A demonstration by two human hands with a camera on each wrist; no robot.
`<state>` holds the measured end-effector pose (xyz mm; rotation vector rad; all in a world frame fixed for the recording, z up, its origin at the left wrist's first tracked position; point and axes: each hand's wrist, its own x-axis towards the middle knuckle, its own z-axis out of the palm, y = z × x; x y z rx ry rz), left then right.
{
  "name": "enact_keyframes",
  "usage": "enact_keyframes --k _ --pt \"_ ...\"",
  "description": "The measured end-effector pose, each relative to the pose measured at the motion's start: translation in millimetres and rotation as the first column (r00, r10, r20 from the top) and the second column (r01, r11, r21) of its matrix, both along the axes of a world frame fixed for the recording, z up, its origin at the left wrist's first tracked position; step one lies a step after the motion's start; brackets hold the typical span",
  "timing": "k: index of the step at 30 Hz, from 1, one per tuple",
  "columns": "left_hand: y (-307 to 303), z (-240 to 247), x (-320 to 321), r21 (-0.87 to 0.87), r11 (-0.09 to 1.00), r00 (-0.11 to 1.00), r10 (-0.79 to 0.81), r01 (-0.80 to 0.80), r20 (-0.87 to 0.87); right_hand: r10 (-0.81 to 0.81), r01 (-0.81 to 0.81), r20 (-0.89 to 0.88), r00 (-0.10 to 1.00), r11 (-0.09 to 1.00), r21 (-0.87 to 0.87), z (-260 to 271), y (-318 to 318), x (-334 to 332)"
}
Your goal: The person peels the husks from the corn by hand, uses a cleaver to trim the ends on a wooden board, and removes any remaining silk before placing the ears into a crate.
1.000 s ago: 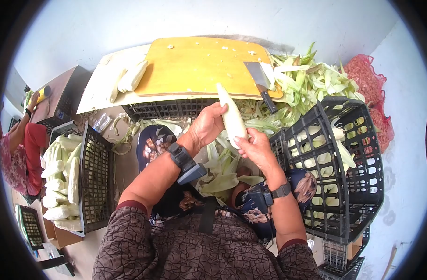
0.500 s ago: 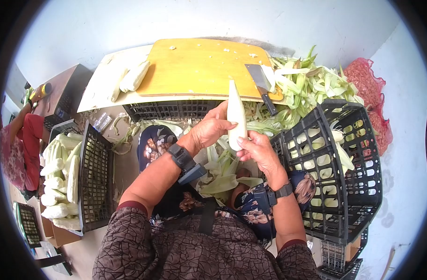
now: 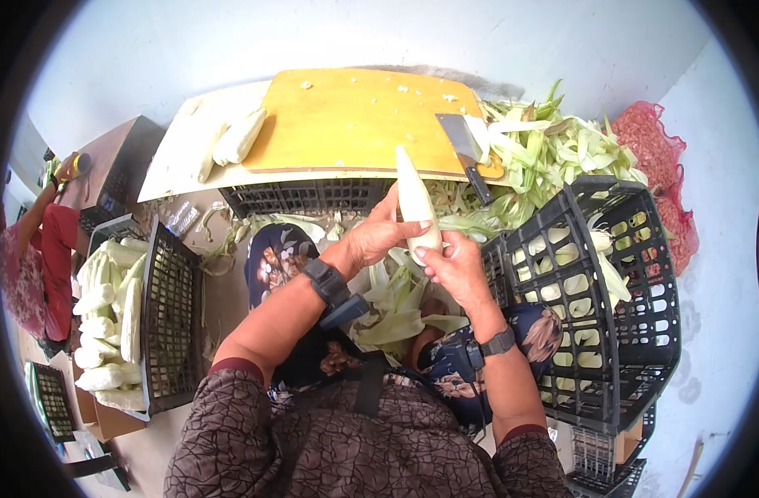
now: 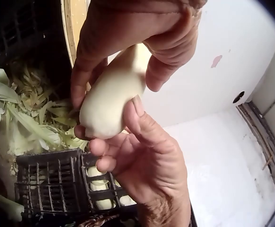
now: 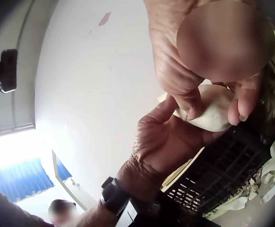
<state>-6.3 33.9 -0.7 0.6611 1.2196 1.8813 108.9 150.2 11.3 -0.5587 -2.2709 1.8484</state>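
An ear of corn (image 3: 414, 192) in smooth pale inner husk stands tilted upward between both hands, its narrow tip pointing away from the body. My left hand (image 3: 378, 239) grips its side, thumb lying across the front of the husk. Low on the ear, at its blunt end, my right hand (image 3: 461, 270) pinches it between thumb and fingers. In the left wrist view the right thumb presses the husk just below the left hand (image 4: 137, 28). The right wrist view shows both hands around the ear (image 5: 213, 111), with part of the right hand blurred.
Beyond the hands is a yellow cutting board (image 3: 346, 124) with a cleaver (image 3: 464, 149) at its right. Husks (image 3: 554, 145) pile beside it. Black crates stand left (image 3: 173, 324) and right (image 3: 595, 332). Wrapped ears (image 3: 238, 137) lie left of the board. Another person (image 3: 51, 249) is far left.
The ear swung upright, then tilted back slightly left. My left hand shifted its hold lower, its thumb now across the front. The right hand stays at the blunt end.
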Motion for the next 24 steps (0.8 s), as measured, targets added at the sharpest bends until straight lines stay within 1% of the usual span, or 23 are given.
enact_keyframes --k 1,3,4,5,7,9,11,12,14,15,16,18,19,20,22,23,24 --pt "0 0 0 0.002 1.0 1.0 0.02 -0.02 0.023 0.003 -0.003 -0.01 1.0 0.999 0.052 0 0 0" --pt "0 1 -1 0.005 0.999 0.998 0.039 -0.039 0.046 -0.001 0.002 -0.013 1.0 0.998 0.057 -1 1 0" --pt "-1 1 -4 0.04 0.999 0.998 0.028 -0.031 0.055 -0.006 0.007 -0.013 1.0 0.998 0.061 -1 1 0" --pt "-1 2 -5 0.074 0.997 0.998 0.018 -0.022 0.063 -0.006 0.007 -0.013 1.0 0.998 0.062 1 1 0" --pt "-3 8 -3 0.083 0.996 0.995 0.027 -0.035 0.094 -0.036 0.036 -0.049 0.998 0.999 0.004 5 2 -1" --pt "-3 10 -3 0.09 0.995 0.991 0.034 -0.046 0.127 -0.056 0.058 -0.06 0.997 0.998 0.027 2 8 0" --pt "-3 6 -5 0.013 1.0 0.994 0.018 -0.019 0.106 -0.087 0.094 -0.089 0.992 0.993 0.078 -1 16 0" --pt "-3 4 -4 0.014 1.0 0.994 0.015 -0.017 0.107 -0.09 0.097 -0.088 0.992 0.992 0.078 -1 18 -1" --pt "-1 0 -3 -0.022 1.0 0.993 -0.012 0.009 -0.119 -0.173 0.186 -0.185 0.967 0.981 0.055 -2 23 -1" --pt "0 0 -1 -0.018 0.998 0.995 -0.059 0.058 -0.086 -0.159 0.172 -0.158 0.974 0.983 0.068 0 28 0" --pt "0 1 1 -0.018 0.998 0.994 -0.069 0.067 -0.084 -0.168 0.181 -0.156 0.973 0.981 0.069 1 30 0" --pt "0 4 6 -0.092 0.987 0.982 -0.144 0.134 -0.122 -0.16 0.163 -0.229 0.96 0.987 -0.008 7 30 2" --pt "-1 4 6 -0.122 0.976 0.972 -0.198 0.183 -0.125 -0.139 0.128 -0.196 0.971 0.99 -0.066 15 30 5" --pt "0 4 7 -0.121 0.974 0.971 -0.206 0.191 -0.122 -0.146 0.136 -0.193 0.97 0.989 -0.065 17 31 5" --pt "1 4 9 -0.135 0.957 0.949 -0.276 0.256 -0.151 -0.163 0.12 -0.277 0.947 0.979 -0.164 19 32 5" --pt "1 -1 9 -0.13 0.957 0.941 -0.281 0.26 -0.186 -0.157 0.097 -0.289 0.944 0.973 -0.211 21 31 6" --pt "1 1 10 -0.13 0.956 0.941 -0.285 0.264 -0.184 -0.161 0.101 -0.287 0.944 0.972 -0.212 20 33 5"
